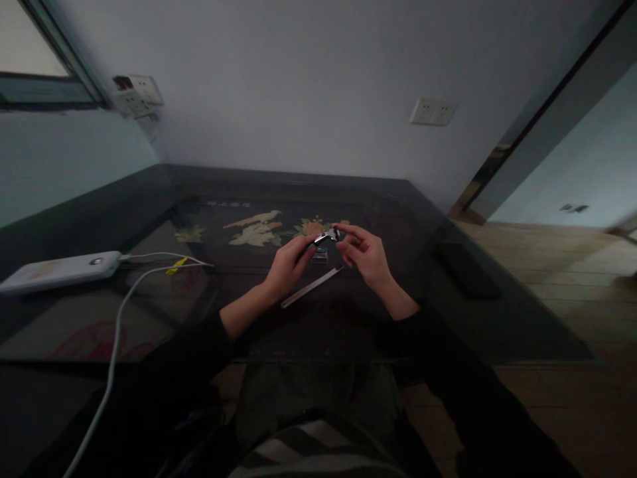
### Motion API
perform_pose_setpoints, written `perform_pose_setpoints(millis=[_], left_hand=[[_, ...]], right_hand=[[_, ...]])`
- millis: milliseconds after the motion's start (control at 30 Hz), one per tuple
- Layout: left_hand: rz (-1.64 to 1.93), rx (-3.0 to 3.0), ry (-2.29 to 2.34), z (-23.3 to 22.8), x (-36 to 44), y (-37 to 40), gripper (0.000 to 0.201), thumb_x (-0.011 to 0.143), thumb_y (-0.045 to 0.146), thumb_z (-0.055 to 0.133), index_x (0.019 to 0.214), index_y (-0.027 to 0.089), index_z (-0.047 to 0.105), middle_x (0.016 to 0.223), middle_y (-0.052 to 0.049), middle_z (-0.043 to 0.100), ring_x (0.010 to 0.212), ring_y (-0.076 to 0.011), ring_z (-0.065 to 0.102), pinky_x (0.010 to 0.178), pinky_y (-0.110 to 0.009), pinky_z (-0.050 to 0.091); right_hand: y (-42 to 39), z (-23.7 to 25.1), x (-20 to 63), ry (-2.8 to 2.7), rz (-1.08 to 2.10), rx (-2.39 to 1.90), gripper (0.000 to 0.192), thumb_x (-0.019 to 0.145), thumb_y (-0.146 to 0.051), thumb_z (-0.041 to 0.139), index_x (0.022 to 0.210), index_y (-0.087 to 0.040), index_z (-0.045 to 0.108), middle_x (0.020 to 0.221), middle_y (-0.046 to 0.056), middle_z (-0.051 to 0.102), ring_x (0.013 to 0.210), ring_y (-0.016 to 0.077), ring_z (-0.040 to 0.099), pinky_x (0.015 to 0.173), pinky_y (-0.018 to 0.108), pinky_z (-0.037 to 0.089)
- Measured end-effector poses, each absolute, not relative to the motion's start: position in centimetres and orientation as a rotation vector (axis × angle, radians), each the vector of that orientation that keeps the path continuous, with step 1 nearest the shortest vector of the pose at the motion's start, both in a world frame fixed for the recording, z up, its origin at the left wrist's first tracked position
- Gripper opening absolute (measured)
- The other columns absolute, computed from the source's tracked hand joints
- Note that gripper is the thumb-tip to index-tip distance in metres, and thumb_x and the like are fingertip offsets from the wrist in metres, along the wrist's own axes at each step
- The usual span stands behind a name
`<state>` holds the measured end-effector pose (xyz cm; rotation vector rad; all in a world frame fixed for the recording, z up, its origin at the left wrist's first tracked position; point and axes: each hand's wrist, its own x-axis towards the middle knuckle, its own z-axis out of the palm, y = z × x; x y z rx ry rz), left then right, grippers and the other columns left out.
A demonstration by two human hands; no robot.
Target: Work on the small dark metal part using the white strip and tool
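Observation:
My left hand [288, 264] is closed around the dark handle of what looks like a razor [327, 236], with its shiny silver neck and head pointing right. At the head's dark end, the thumb and fingers of my right hand [365, 253] are curled in a pinch. Just under the razor, a small clear-and-silver case [319, 255] lies on the table, partly behind my left fingers. A slim, pale, flat stick with a dark tip [312, 286] rests slantwise between my wrists.
The dark glossy table [348, 332] carries a bird-and-flower picture [256, 231]. On the left, a white power strip or power bank [62, 271] has a white cable [117, 332] with a yellow tag. A black flat object [468, 271] lies right. Wall sockets [432, 112] are behind.

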<state>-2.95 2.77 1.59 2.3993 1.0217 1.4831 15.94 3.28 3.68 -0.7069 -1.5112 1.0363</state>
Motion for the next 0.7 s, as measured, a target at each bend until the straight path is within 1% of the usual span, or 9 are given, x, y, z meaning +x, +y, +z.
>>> perform_pose_setpoints(millis=[267, 700], left_hand=[[1.511, 2.417, 0.973, 1.62, -2.99, 2.86, 0.024, 0.092, 0.018, 0.048, 0.113, 0.013, 0.059, 0.098, -0.009, 0.069, 0.091, -0.0153, 0.064, 0.080, -0.028, 0.051], [1.499, 2.416, 0.964, 1.35, -3.05, 2.97, 0.025, 0.092, 0.019, 0.049, 0.114, 0.014, 0.059, 0.098, -0.009, 0.069, 0.090, -0.0153, 0.064, 0.079, -0.028, 0.051]], right_hand=[[3.33, 3.69, 15.94, -1.508, 1.028, -0.698, 0.040, 0.070, -0.040, 0.076, 0.105, -0.021, 0.067, 0.054, -0.008, 0.047, 0.043, 0.0055, 0.040, 0.039, 0.021, 0.031], [3.43, 3.48, 15.93, -1.478, 1.038, -0.662, 0.037, 0.069, -0.036, 0.078, 0.101, -0.022, 0.068, 0.052, -0.008, 0.048, 0.042, 0.0046, 0.040, 0.039, 0.020, 0.031]])
